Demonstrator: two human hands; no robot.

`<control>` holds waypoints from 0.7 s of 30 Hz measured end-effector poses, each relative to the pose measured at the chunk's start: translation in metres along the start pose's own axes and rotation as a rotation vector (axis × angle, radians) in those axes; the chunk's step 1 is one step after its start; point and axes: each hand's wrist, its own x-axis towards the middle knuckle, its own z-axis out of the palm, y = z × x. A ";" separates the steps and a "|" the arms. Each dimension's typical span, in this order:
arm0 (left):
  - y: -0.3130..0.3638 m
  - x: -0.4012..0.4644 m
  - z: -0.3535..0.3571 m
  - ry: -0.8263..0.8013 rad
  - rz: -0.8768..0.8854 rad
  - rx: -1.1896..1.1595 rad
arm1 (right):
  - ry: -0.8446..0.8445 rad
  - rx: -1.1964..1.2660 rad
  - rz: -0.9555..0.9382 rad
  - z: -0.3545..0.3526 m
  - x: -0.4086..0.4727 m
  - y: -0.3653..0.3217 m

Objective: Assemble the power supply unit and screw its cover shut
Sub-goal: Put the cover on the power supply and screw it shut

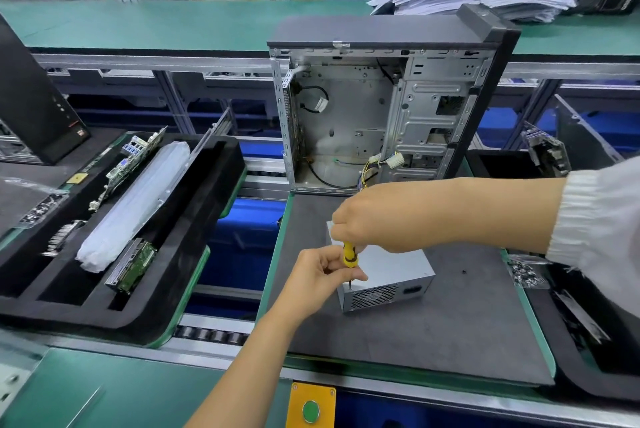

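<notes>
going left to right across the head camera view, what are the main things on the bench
Black foam tray with the circuit boards → left hand → yellow screwdriver → power supply unit → loose black screw → bag of screws.

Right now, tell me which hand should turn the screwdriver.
Right hand: it grips the yellow screwdriver handle from above. The left hand pinches near the shaft, steadying the tip at the power supply corner.

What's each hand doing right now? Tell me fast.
Left hand: pinches the screwdriver near its shaft.
Right hand: grips the screwdriver's handle.
</notes>
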 end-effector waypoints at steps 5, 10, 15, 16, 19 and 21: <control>0.001 -0.001 0.001 -0.029 0.008 0.005 | 0.155 -0.063 0.189 0.010 -0.001 0.001; -0.002 0.001 -0.002 -0.026 0.006 0.010 | 0.209 -0.065 0.364 0.012 0.007 0.000; -0.001 -0.001 -0.006 -0.047 0.015 0.005 | 0.062 0.156 0.051 0.007 0.008 0.014; -0.001 -0.001 -0.006 -0.053 0.016 0.015 | 0.058 0.122 0.016 0.007 0.008 0.016; -0.001 -0.002 -0.005 -0.088 0.030 0.047 | 0.177 0.011 0.022 0.010 0.003 0.014; -0.002 -0.004 -0.003 -0.113 0.046 0.089 | 0.226 -0.091 0.077 0.013 -0.001 0.011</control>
